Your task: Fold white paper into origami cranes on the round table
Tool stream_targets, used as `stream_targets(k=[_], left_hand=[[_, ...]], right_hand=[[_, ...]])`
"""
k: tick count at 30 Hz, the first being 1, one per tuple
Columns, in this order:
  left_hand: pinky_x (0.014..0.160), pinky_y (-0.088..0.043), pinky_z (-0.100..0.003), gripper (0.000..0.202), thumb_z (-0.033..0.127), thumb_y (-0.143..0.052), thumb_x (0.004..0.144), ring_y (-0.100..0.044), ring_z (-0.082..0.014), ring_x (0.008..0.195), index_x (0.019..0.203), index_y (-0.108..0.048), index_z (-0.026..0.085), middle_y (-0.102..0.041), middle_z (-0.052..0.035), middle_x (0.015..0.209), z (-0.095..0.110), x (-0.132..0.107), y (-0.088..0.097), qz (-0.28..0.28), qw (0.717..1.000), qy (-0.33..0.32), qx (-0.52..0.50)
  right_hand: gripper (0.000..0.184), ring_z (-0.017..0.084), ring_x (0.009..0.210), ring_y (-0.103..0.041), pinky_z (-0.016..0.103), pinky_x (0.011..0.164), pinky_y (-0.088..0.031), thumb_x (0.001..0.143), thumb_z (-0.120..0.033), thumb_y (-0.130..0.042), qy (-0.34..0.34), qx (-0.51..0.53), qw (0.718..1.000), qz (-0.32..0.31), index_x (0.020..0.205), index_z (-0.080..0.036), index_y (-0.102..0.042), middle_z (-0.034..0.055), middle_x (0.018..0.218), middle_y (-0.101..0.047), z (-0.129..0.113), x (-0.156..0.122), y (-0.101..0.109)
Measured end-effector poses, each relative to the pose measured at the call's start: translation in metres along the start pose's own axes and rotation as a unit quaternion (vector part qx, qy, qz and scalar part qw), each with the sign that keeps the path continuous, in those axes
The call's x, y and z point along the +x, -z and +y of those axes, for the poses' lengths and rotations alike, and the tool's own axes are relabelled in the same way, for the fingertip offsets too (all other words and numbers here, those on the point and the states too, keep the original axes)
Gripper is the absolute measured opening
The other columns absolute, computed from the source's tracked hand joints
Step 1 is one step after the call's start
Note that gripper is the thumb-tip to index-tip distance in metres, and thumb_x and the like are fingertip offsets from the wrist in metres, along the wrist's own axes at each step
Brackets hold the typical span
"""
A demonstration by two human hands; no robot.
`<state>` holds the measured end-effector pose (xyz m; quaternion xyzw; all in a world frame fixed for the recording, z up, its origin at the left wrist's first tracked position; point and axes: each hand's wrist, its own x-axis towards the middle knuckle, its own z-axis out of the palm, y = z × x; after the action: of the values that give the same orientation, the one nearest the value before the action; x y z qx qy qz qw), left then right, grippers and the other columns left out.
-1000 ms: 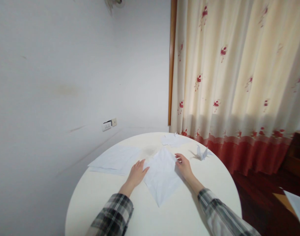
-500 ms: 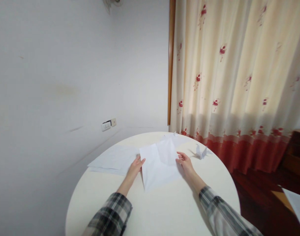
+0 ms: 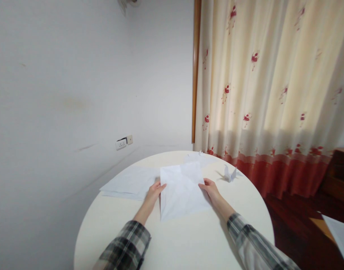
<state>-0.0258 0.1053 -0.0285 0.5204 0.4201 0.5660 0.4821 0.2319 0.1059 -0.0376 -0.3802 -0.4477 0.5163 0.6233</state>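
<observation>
Between my hands is a white sheet of paper (image 3: pixel 183 191), creased and roughly square, tilted with its far edge raised above the table. My left hand (image 3: pixel 154 190) pinches its left edge, thumb on top and fingers behind. On the opposite edge, my right hand (image 3: pixel 210 189) grips the paper the same way, with its fingers partly hidden. A stack of white paper (image 3: pixel 129 182) lies just left of my left hand. Beyond my right hand stands a folded paper crane (image 3: pixel 230 174).
The round white table (image 3: pixel 189 243) stands close to a wall with a power socket (image 3: pixel 121 144). More paper (image 3: pixel 208 159) lies at the table's far edge with a small folded piece (image 3: pixel 200 153) there. A flowered curtain (image 3: pixel 267 93) hangs behind on the right.
The sheet has been straightened and flattened out between my hands. My right hand has shifted slightly inward and closed its thumb over the right edge.
</observation>
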Motion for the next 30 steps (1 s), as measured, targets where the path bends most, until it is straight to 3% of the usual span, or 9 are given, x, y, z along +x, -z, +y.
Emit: stream_targets(k=[6,15,30], left_hand=[[0.078,-0.048,-0.033,0.045,0.039,-0.068,0.058,-0.064,-0.0236,0.083,0.093,-0.063,0.012,-0.068,-0.0104,0.093,0.007,-0.006,-0.003,-0.025,0.998,0.032,0.043],[0.075,-0.048,-0.033,0.04,0.037,-0.067,0.058,-0.064,-0.0226,0.078,0.089,-0.064,0.012,-0.069,-0.0083,0.088,-0.005,0.002,0.002,-0.022,0.999,0.013,0.03],[0.072,-0.048,-0.031,0.041,0.039,-0.065,0.058,-0.064,-0.0228,0.079,0.09,-0.064,0.013,-0.069,-0.0086,0.089,-0.004,0.002,0.002,-0.005,0.998,0.015,0.058]], right_hand=[[0.024,0.016,0.058,-0.058,0.026,0.059,-0.044,0.047,-0.023,-0.069,0.01,0.016,0.999,0.037,0.068,-0.015,-0.062,0.0026,0.066,-0.067,-0.003,0.001,0.003],[0.017,0.014,0.058,-0.056,0.025,0.062,-0.043,0.05,-0.021,-0.059,0.001,0.006,1.0,0.008,0.066,-0.016,-0.06,-0.0001,0.06,-0.063,-0.002,0.001,0.001],[0.018,0.015,0.059,-0.056,0.024,0.061,-0.042,0.049,-0.017,-0.055,0.001,0.017,1.0,0.007,0.066,-0.017,-0.059,0.0006,0.062,-0.064,-0.007,-0.004,-0.006]])
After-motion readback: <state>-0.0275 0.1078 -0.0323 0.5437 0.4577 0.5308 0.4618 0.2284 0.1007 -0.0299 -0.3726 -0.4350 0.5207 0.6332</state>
